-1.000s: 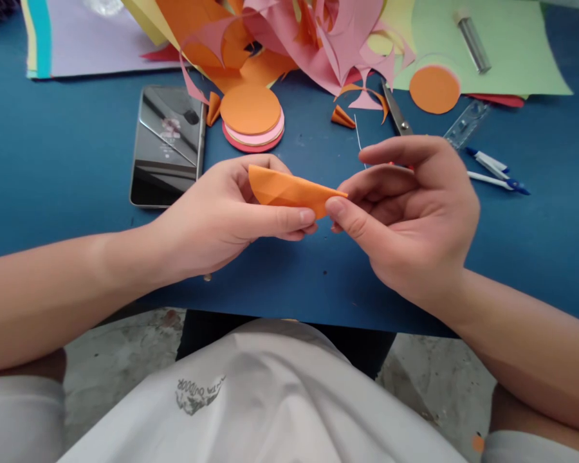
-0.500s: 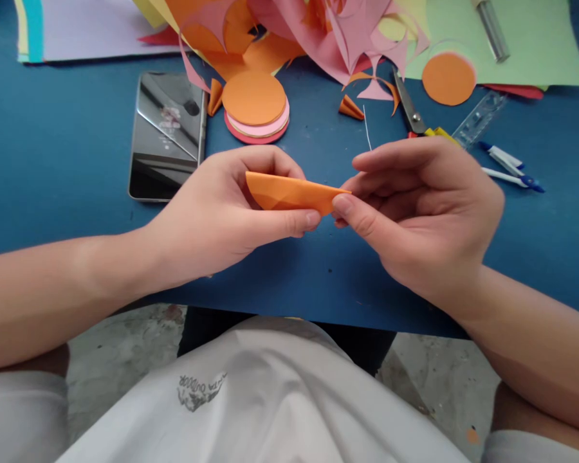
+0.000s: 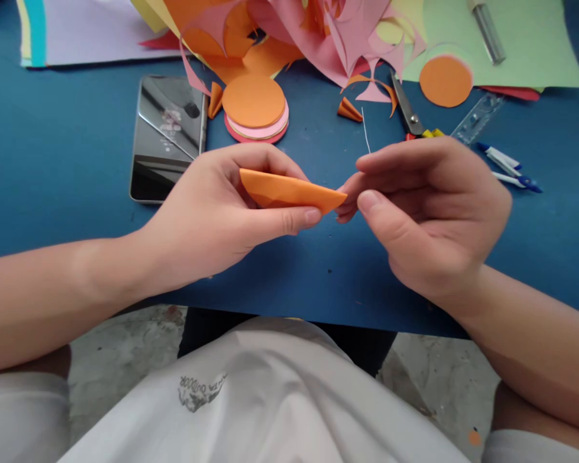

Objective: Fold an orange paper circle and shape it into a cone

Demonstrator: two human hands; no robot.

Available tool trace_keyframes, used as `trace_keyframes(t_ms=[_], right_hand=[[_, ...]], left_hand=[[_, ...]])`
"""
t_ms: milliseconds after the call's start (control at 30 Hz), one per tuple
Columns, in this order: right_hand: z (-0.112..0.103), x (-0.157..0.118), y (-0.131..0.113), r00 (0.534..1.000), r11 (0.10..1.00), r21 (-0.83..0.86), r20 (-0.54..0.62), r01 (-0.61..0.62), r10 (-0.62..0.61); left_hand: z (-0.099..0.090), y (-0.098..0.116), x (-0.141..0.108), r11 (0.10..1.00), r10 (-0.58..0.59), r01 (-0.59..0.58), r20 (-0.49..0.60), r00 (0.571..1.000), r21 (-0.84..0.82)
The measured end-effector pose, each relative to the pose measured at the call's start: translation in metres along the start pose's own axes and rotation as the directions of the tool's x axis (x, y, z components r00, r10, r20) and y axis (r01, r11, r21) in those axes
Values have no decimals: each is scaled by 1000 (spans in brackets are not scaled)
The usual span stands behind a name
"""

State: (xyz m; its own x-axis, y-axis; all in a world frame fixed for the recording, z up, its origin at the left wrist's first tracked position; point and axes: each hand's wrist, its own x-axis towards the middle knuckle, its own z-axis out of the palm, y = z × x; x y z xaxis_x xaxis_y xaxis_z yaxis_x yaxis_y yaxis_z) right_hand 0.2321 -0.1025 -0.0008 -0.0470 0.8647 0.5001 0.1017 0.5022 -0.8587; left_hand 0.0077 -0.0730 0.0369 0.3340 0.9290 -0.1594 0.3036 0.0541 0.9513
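Observation:
A folded orange paper piece (image 3: pixel 289 190) is pinched between the thumb and fingers of my left hand (image 3: pixel 222 209), its long straight edge on top. At its right tip is my right hand (image 3: pixel 434 206), thumb lifted off the paper and apart from the fingers, whose tips are close behind the tip of the paper. Beyond my hands lies a stack of paper discs with an orange disc (image 3: pixel 253 101) on top and pink and red ones below. Two small folded orange pieces (image 3: pixel 349 110) (image 3: pixel 215 100) rest on the blue table (image 3: pixel 289 276).
A phone (image 3: pixel 161 138) lies behind my left hand. Scissors (image 3: pixel 406 106), a clear plastic strip (image 3: pixel 478 119) and pens (image 3: pixel 506 161) are behind my right hand. Farther back are paper scraps (image 3: pixel 347 38), green paper (image 3: pixel 535 51) and another orange disc (image 3: pixel 446 81).
My right thumb has let go of the paper's right tip and moved away to the right. The folded piece has shifted slightly left in my left hand.

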Motion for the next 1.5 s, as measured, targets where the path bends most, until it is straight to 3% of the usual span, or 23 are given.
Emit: trace_keyframes(t_ms=[100,233,433,800,1033,1233,1367,1500], right_hand=[[-1,0,1,999,999,-44,36,-6,7],[-1,1,-2,996,993,-78,13,86,-85],[0,2,-7,995,991,-113,53,-75,81],[-6,1,8,999,990,-133,33,-39,43],[1,3,-1,999,998,55,-19,-37,38],[1,7,-7,990,987,72,5,-140,140],[1,6,-4,991,980,149,16,-131,130],[0,6,-5,991,987,91,46,-133,129]], left_hand=[[0,2,0,1000,2,-1,2,1000,-20],[0,1,0,1000,18,-18,-4,1000,10],[-1,-3,0,995,59,-58,-17,998,76],[2,1,-3,987,111,-103,-61,992,122],[0,3,-3,991,99,-94,-43,994,98],[-1,1,0,999,33,-34,12,999,31],[-1,-2,2,1000,7,-7,36,999,-5],[-3,-3,1,999,16,-17,49,999,29]])
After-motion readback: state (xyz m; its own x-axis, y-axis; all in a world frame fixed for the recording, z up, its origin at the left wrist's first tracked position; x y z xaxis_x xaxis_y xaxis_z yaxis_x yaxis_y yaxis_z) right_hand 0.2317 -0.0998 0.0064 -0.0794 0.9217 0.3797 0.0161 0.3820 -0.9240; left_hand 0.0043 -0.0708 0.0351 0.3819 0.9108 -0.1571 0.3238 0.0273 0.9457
